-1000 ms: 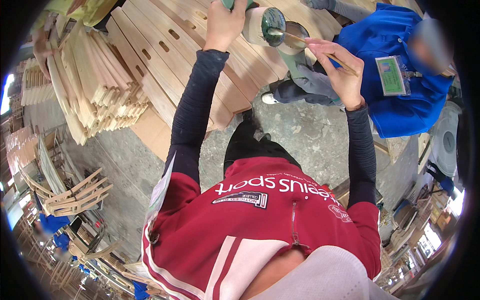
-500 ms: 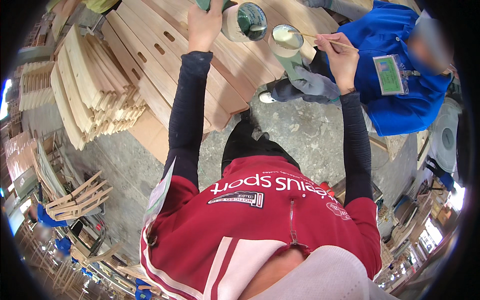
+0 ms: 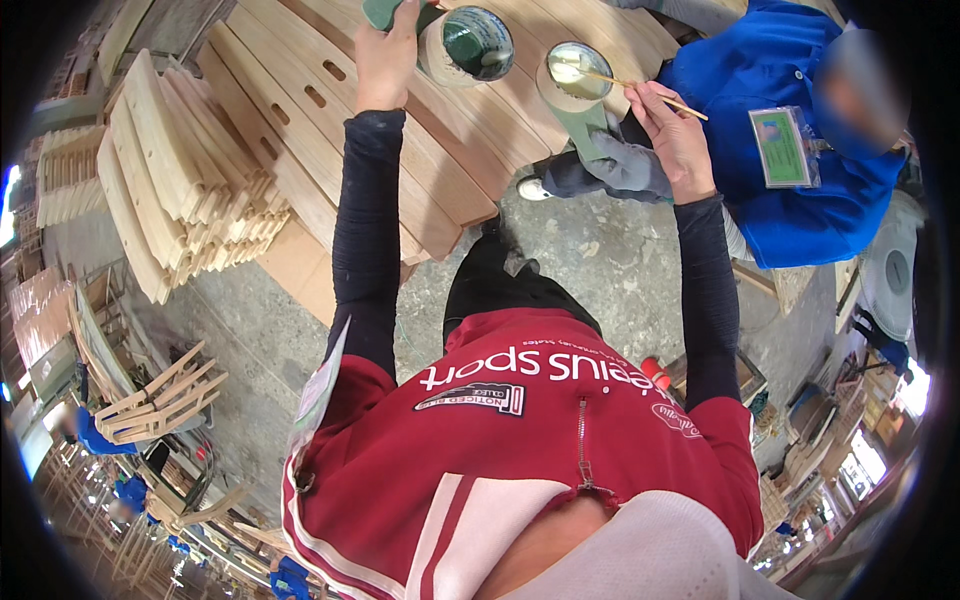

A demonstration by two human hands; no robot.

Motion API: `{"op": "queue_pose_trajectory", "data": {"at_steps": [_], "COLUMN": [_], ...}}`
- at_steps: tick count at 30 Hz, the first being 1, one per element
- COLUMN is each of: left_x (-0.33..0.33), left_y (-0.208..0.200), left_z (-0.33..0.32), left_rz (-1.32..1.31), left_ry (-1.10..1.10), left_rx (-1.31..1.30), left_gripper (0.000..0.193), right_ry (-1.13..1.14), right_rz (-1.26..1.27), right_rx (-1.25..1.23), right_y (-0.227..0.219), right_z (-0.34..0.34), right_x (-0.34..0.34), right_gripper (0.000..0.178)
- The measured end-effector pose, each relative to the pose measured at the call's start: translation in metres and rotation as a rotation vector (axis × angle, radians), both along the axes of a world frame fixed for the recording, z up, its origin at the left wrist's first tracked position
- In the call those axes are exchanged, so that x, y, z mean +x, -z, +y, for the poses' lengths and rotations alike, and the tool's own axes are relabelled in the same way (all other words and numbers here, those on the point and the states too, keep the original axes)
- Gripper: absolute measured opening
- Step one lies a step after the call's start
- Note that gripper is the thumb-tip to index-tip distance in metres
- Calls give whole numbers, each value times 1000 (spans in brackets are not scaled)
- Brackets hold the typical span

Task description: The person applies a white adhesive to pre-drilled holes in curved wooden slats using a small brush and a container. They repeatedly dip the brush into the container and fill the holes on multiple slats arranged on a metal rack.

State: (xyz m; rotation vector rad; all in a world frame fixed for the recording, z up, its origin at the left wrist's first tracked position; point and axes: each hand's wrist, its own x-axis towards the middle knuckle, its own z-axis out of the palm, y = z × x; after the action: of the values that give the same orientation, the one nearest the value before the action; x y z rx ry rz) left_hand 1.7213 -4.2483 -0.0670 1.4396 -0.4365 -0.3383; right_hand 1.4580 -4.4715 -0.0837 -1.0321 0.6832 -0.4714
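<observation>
Left hand [image 3: 386, 62]: grip closed on green handle [image 3: 380, 12] of green-lined cup [image 3: 434, 52], above slotted boards [image 3: 290, 150]. Right hand [image 3: 680, 150]: grip pinching thin brush [image 3: 612, 81], tip inside second cup [image 3: 575, 101]. Second cup: in a co-worker's gloved hand [image 3: 632, 168], blue jacket [image 3: 800, 215] (crowding the right forearm [image 3: 710, 280], I notice). Left side: stacked slats [image 3: 160, 150]

Floor [image 3: 590, 250]: grey concrete, scuffed, blotched with pale spots. White shoe [image 3: 533, 188] on it, just past the near ends of the boards [image 3: 375, 150]. Boards: pale wood, flat, side by side, near ends staggered; dark oval slots in some. Brown sheet [image 3: 305, 268] shows from under their near left edge; cannot tell whether floor or something raised carries it. To the left, slats [image 3: 160, 170], pale, stacked in overlapping layers, near ends uneven; support hidden.
</observation>
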Motion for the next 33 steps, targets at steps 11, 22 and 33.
{"op": "queue_pose_trajectory", "data": {"at_steps": [11,22,33], "left_x": [-10,-29,-15], "left_y": [-15,-39,-35], "left_z": [-22,-36,-36], "left_rz": [-168,-281,-278], "left_ry": [-9,-66,55], "left_rx": [64,391,263], "left_gripper": [25,35,33], "right_ry": [36,-5,-379], "right_rz": [103,-17,-201], "right_rx": [71,-668,-1225], "right_y": [-17,-71,-96], "right_z": [-3,43,17], "right_x": [-7,22,7], "right_gripper": [27,15,8]}}
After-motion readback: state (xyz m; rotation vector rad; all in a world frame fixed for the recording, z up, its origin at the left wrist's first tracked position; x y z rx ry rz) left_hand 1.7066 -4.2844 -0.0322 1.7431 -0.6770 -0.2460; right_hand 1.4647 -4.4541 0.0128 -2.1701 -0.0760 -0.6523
